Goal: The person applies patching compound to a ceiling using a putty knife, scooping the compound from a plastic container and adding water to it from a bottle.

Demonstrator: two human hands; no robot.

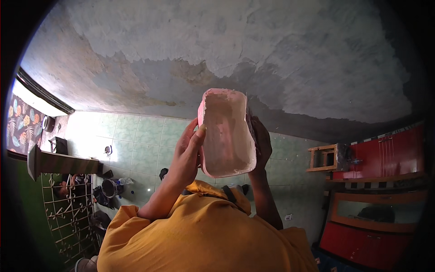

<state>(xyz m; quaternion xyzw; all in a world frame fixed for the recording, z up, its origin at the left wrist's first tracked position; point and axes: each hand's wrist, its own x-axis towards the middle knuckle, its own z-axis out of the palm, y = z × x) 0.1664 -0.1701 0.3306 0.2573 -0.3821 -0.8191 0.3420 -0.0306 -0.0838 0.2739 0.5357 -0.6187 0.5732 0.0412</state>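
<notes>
Both hands hold up a pink plastic tub [226,136], tilted so that its inside shows. A thin coat of pale, putty-like paste smears its walls, floor and rim. My left hand [188,147] grips the left side, thumb over the edge. On the right side my right hand [262,143] is closed around the tub, its fingers in shadow. A thin dark edge runs between that hand and the tub; what it is, I cannot make out. Beyond the tub stands a wall [290,45], with whitish coating above an uneven darker, patchy band.
A wooden stool [322,157] stands at right by a red cabinet [380,156]. At left are a metal grille [68,213], a dark bucket [110,187] and a clear bottle [124,181]. Light-coloured specks lie on the green tiled floor [149,140].
</notes>
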